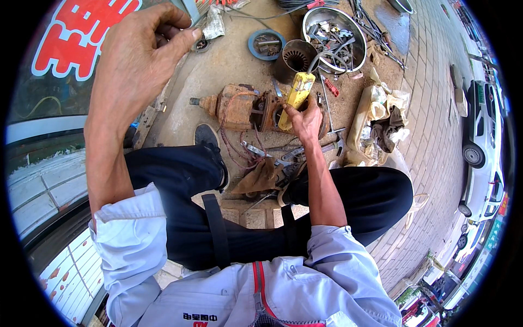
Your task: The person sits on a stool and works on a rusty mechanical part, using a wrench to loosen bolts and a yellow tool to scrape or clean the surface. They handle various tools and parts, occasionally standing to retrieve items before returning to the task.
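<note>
In the head view, the left hand (pixel 139 57) is raised in the upper left of the frame, with its fingers curled and its thumb extended close to them; whether anything is pinched there cannot be told. The right hand (pixel 307 119), right of the upper centre, is closed around the lower part of a yellow oblong handset (pixel 300 90). A grey cable (pixel 313 64) extends from the handset's upper end. The handset is tilted over a rusted motor housing (pixel 235 106), which lies on its side at the upper centre. A slotted stator core (pixel 281 70) stands above the housing, between a blue-rimmed round tray (pixel 252 48) and a metal basin (pixel 360 48) of loose parts. A hammer (pixel 340 146) lies below the right hand.
</note>
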Action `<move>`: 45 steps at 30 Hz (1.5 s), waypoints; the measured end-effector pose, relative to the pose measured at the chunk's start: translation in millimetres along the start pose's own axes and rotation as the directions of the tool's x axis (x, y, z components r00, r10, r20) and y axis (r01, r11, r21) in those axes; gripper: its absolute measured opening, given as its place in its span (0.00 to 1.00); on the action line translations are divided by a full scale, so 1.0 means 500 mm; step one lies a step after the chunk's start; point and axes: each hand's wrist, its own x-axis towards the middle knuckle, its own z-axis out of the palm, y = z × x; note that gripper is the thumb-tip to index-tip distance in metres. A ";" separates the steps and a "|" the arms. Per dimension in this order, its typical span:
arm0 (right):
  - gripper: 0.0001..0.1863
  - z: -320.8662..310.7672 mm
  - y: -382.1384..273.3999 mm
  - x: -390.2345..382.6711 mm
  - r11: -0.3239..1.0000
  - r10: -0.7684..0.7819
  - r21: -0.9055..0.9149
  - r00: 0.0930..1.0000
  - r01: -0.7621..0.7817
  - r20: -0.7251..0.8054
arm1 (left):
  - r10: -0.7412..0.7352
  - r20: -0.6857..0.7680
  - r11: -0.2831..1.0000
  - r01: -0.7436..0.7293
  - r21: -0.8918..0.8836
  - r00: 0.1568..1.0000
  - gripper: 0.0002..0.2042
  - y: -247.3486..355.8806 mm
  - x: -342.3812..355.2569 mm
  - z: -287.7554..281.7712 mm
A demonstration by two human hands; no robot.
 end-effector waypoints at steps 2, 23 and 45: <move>0.33 0.000 0.001 0.001 1.000 -0.001 -0.010 1.000 0.001 -0.002 | -0.002 0.000 1.000 0.002 -0.003 1.000 0.14 0.003 0.000 0.000; 0.33 0.004 0.011 0.004 1.000 -0.010 0.008 1.000 0.010 -0.013 | 0.001 -0.001 1.000 -0.001 -0.003 1.000 0.14 -0.008 -0.001 0.003; 0.28 0.007 0.009 0.001 0.997 -0.069 -0.028 0.995 0.067 -0.066 | 0.005 0.013 1.000 -0.005 0.004 1.000 0.14 -0.012 -0.003 0.004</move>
